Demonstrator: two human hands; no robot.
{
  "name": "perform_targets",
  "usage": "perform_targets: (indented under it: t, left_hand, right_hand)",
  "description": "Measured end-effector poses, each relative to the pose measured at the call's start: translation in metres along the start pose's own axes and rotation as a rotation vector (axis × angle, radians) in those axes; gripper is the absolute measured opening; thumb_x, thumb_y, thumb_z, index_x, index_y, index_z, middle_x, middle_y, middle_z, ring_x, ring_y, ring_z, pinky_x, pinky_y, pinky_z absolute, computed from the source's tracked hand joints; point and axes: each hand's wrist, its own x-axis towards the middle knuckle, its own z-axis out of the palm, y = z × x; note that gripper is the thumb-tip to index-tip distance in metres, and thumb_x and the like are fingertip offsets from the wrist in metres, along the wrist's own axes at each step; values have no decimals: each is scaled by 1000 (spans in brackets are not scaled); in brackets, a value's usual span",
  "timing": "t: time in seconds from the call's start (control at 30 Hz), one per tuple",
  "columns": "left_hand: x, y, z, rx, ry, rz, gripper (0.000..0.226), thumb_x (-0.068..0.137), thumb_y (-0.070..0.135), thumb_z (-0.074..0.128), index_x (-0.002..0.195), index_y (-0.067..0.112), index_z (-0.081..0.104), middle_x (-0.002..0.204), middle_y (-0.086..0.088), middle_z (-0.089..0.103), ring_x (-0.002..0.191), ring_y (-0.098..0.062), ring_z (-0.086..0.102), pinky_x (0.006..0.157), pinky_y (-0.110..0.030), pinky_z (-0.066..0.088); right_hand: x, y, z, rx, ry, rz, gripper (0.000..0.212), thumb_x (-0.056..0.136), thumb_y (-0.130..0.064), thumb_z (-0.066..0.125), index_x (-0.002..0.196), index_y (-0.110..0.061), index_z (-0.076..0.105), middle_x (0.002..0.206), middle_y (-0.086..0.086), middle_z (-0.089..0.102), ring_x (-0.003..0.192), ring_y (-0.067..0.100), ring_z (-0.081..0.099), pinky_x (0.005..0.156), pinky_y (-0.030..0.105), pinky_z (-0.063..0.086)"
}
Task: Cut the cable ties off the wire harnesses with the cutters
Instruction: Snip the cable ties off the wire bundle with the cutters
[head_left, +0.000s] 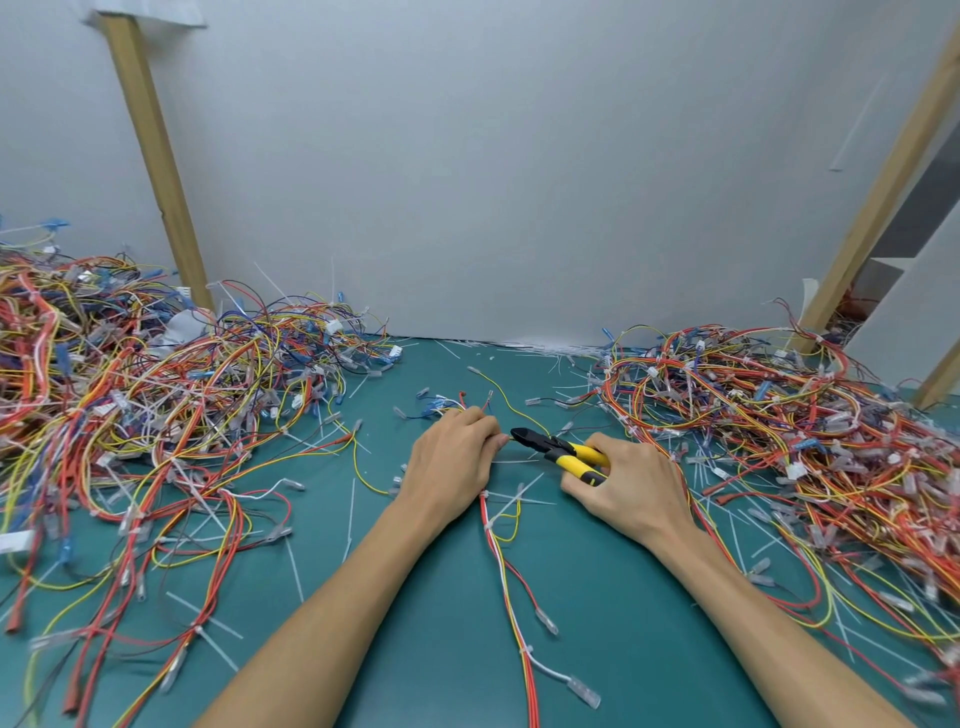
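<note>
On green mat (447, 623), centre: pinching wire harness (501, 551) in left hand (457, 457), long axis running toward body; gripping cutters (561, 452) in right hand (628, 483), nose aimed left, nearly touching left fingertips (500, 440).

both bare forearms rise from the bottom edge of the frame and converge toward the centre. the left hand (452, 462) lies palm down at centre, fingers curled under, seemingly pinching a wire harness (527, 660) at its fingertips. just right of it, the right hand (631, 491), back upward, has its fingers wrapped round the handles of the cutters (558, 451).
</note>
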Motion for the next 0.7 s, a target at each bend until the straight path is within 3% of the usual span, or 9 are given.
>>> perform_targets:
  t: [0.43, 0.6, 0.7]
  left_hand:
    - [0, 0, 3, -15, 71, 2, 23, 101, 36, 44, 102, 20, 60, 104, 6, 58, 96, -20, 54, 71, -31, 40]
    - [7, 3, -6, 235, 146, 57, 27, 100, 39, 43, 115, 22, 59, 111, 6, 63, 102, -24, 53, 83, -37, 36]
    - [20, 6, -22, 210, 233, 78, 23, 100, 31, 45, 113, 21, 61, 109, 5, 64, 108, -24, 49, 88, -37, 33]
  right_hand:
    - [1, 6, 2, 54, 108, 84, 31, 77, -58, 61, 81, -28, 54, 64, -11, 54, 61, 19, 49, 53, 28, 33]
    - [1, 7, 1, 59, 113, 95, 32, 77, -59, 62, 82, -28, 55, 66, -11, 55, 63, 19, 50, 54, 28, 34]
    - [0, 8, 2, 63, 122, 96, 33, 77, -60, 61, 82, -28, 55, 66, -12, 55, 63, 18, 51, 54, 28, 35]
